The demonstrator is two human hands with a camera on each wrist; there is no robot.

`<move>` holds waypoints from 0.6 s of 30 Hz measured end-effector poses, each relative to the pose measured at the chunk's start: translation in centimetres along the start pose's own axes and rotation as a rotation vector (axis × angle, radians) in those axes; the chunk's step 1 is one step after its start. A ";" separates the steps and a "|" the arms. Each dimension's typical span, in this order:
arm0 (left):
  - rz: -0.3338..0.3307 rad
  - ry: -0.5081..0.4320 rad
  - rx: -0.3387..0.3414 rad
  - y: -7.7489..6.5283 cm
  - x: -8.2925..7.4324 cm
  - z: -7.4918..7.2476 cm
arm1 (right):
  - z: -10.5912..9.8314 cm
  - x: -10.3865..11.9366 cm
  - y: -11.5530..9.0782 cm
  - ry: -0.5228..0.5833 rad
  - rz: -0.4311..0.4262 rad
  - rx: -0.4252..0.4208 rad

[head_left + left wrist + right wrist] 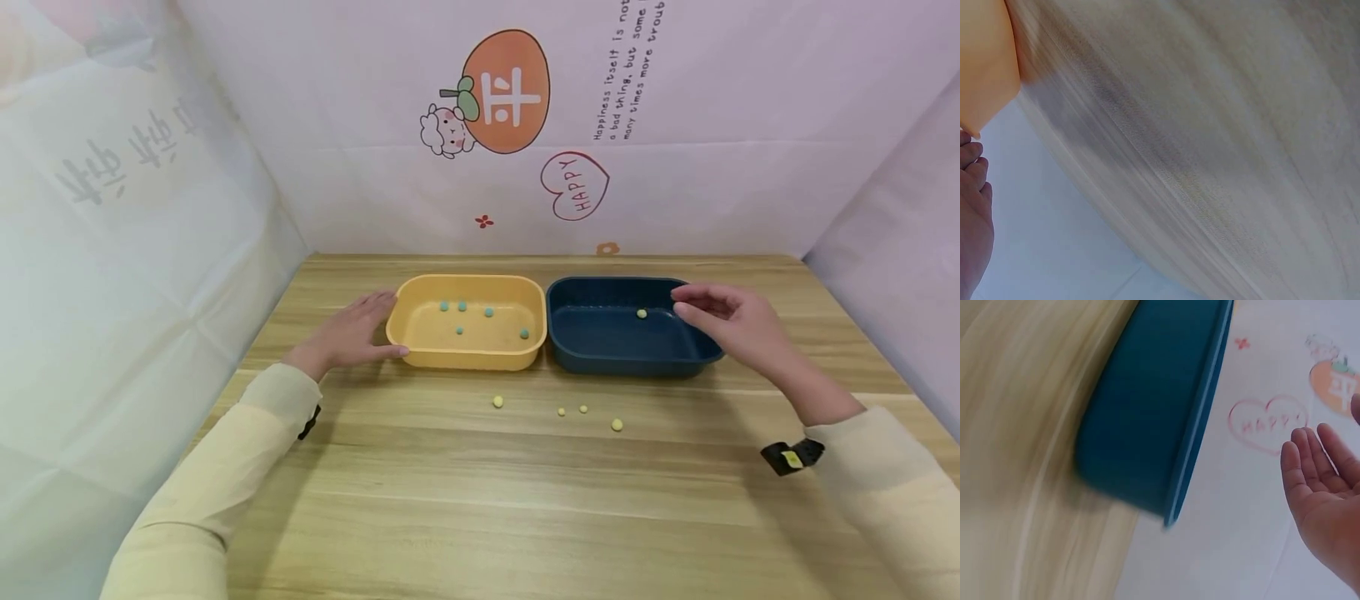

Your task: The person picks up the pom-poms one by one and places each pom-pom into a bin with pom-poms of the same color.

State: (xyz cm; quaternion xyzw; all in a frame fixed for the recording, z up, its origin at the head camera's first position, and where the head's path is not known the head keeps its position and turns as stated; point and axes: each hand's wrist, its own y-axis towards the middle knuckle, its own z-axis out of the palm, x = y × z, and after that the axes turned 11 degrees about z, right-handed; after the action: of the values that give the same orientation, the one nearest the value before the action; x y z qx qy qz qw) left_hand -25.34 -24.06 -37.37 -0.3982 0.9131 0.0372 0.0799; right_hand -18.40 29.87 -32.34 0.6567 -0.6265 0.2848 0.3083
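Our left hand (358,332), spread wide, likely steadies the yellow tray (468,358); our relaxed right hand (738,321) overhangs the blue tray (633,364).

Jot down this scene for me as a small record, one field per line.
Left hand: at the left end of the yellow tray, touching its rim
Right hand: above the right end of the blue tray, apparently holding nothing
Yellow tray: five blue-green balls
Blue tray: one yellow ball
Table: four yellow balls in front of the trays
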 end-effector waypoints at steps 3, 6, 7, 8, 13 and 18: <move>0.001 0.002 -0.001 0.0 0.0 0.0 | -0.8 -1.3 -0.3 -0.028 -0.034 -0.019; 0.002 0.003 -0.002 -0.1 0.0 -0.1 | -1.4 -2.6 -0.4 -0.078 -0.076 -0.043; 0.002 0.003 -0.003 -0.1 0.0 -0.1 | -1.6 -3.1 -0.4 -0.093 -0.091 -0.052; 0.002 0.005 -0.003 -0.2 0.0 -0.1 | -1.8 -3.5 -0.3 -0.107 -0.106 -0.059; 0.013 0.004 -0.002 -0.3 -0.1 -0.4 | -2.3 -5.8 0.0 -0.260 -0.233 -0.106; 0.020 0.004 -0.014 -0.5 0.1 -0.4 | -2.7 -7.9 0.3 -0.417 -0.326 -0.105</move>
State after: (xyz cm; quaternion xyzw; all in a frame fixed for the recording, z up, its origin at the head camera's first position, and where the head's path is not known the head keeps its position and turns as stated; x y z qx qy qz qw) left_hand -25.03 -24.53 -36.95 -0.3896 0.9169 0.0436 0.0747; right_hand -19.12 37.05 -36.56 0.7764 -0.5765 0.0571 0.2481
